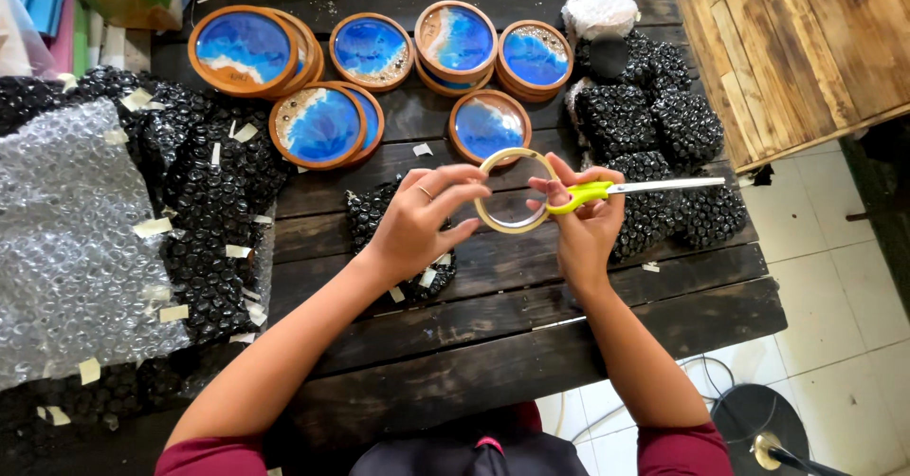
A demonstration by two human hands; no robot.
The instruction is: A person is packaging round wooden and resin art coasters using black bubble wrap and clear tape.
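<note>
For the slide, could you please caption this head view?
Left hand and right hand hold a tape roll, scissors in the right, above a dark wooden table.

Six stacks of round blue resin coasters (322, 123) lie on the table. There is one tape roll (513, 192) and one pair of yellow-handled scissors (626, 189).

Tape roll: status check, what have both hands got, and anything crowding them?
Left hand and right hand share the tape roll. Right also carries scissors. Bubble-wrapped bundle lies beneath the left hand.
</note>
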